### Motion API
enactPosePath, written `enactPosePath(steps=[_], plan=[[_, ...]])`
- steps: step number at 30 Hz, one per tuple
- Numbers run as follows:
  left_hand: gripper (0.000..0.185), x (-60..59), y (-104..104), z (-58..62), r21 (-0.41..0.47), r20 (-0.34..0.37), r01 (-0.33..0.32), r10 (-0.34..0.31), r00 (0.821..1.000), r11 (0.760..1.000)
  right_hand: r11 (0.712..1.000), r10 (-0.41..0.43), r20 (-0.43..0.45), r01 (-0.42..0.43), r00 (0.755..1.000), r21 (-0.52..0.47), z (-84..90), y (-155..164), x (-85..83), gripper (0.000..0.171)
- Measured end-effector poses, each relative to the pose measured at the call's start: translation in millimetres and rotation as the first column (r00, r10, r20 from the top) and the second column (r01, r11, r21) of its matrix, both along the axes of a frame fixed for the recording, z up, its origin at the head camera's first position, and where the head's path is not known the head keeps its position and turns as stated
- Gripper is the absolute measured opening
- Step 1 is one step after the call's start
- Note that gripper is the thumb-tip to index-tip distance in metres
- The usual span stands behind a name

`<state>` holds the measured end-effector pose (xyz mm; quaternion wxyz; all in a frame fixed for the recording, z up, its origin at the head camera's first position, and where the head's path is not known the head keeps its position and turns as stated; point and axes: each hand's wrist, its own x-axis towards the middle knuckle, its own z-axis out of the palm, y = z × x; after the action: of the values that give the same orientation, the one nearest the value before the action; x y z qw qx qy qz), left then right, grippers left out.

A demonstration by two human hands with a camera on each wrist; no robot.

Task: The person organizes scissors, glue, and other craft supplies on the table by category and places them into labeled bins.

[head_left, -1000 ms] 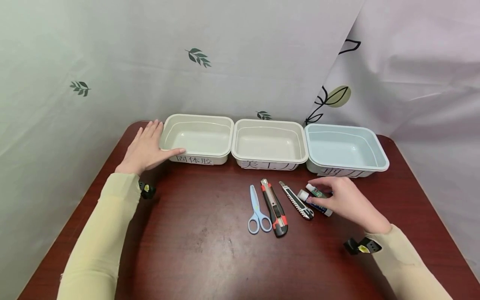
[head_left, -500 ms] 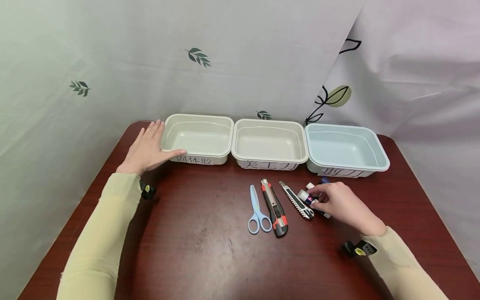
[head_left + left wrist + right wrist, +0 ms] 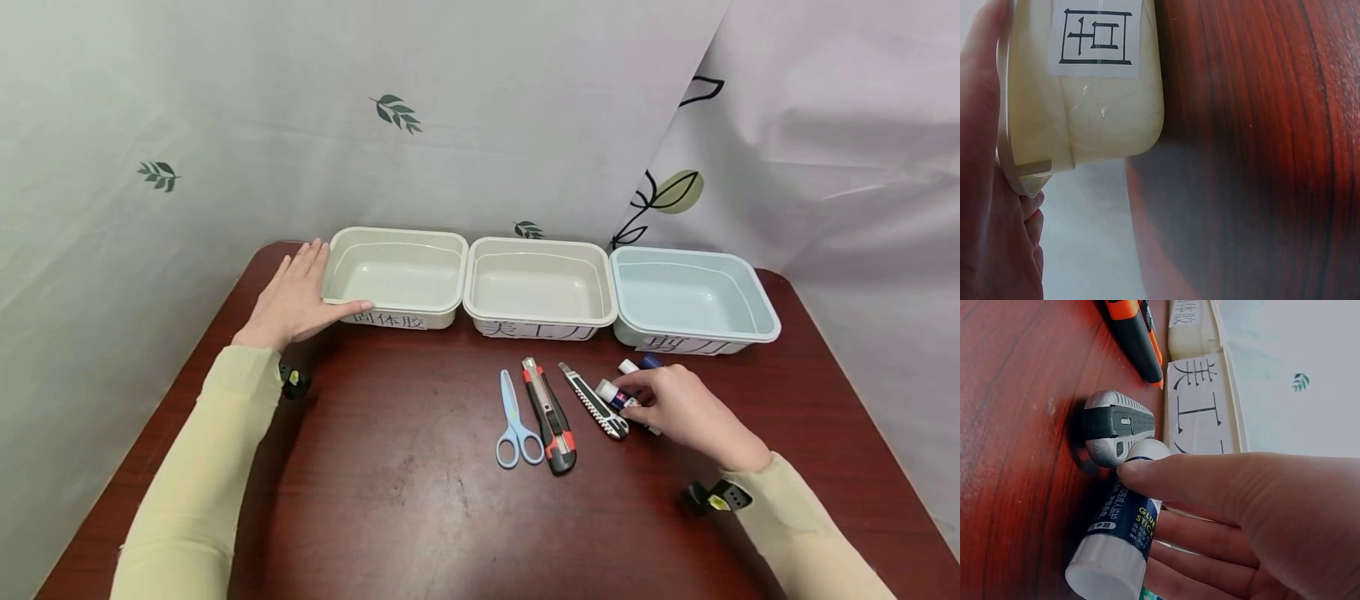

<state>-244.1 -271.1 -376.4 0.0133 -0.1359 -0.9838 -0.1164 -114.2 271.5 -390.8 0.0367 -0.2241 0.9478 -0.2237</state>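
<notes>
In the head view my right hand [image 3: 693,421] pinches a glue stick [image 3: 615,396] between thumb and fingers, low at the tabletop. The right wrist view shows my thumb pressing the dark blue label of this glue stick [image 3: 1127,512]; its ends are white. Just behind it lie a small white end [image 3: 628,367] and a dark blue end [image 3: 650,362]; my fingers hide what they belong to. My left hand [image 3: 288,300] rests against the left corner of the cream bin [image 3: 397,310], fingers straight along its side and thumb across the front rim.
Left of the glue stick lie a grey-and-black utility knife [image 3: 592,400], a red-and-black utility knife [image 3: 550,417] and blue scissors [image 3: 516,425]. A middle beige bin [image 3: 540,321] and a light blue bin [image 3: 693,329] stand beside the cream one, all labelled, before a cloth backdrop.
My right hand has shifted slightly and its thumb and fingers have closed on the glue stick. A dark blue end now shows behind it. The left hand has stayed at the bin.
</notes>
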Motion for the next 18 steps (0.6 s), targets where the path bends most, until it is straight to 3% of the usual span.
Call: enactPosePath(steps=[8,18], plan=[[0.123,-0.8,0,-2.4,0.003,-0.010,0.002,-0.002,1.000,1.000,1.000,0.008,-0.022,-0.007,1.000,0.006,-0.1,1,-0.3,0.032],[0.121,0.2,0,-1.5,0.000,-0.027,0.017,-0.017,0.999,1.000,1.000,-0.008,-0.063,0.007,0.998,-0.015,14.8,-2,-4.4,0.033]])
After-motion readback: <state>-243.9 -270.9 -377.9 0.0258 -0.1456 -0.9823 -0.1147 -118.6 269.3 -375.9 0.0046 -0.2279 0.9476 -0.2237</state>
